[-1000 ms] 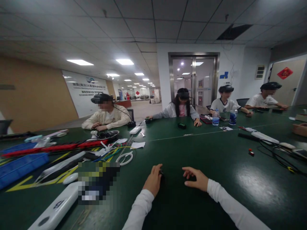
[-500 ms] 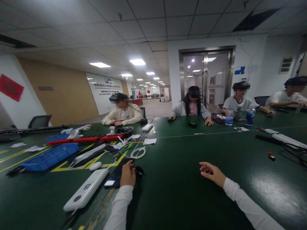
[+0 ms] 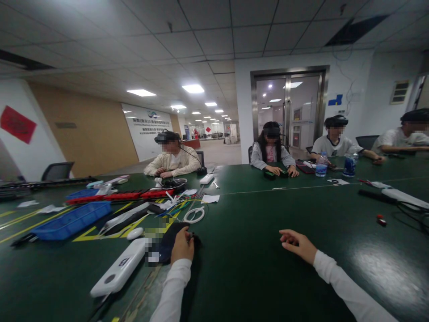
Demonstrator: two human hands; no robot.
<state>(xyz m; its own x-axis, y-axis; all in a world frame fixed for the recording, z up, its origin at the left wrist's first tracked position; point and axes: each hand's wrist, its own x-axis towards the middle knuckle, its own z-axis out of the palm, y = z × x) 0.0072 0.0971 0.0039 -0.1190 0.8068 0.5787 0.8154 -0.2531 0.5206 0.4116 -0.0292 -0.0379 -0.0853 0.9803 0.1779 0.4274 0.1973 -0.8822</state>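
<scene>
My left hand rests on the green table with its fingers closed round a small black object, right beside a dark phone lying flat. A white power strip lies to the left of the phone. My right hand lies on the bare table to the right, fingers loosely curled, holding nothing. Both arms wear white sleeves.
A blue tray, red bars, coloured wires and a white cable coil crowd the left of the table. Several people with headsets sit along the far side. Water bottles, a small red item and cables lie at the right.
My left hand carried the small black object leftward from the middle to beside the phone. My right hand stayed in place. The view swung left. The person opposite brought both hands together.
</scene>
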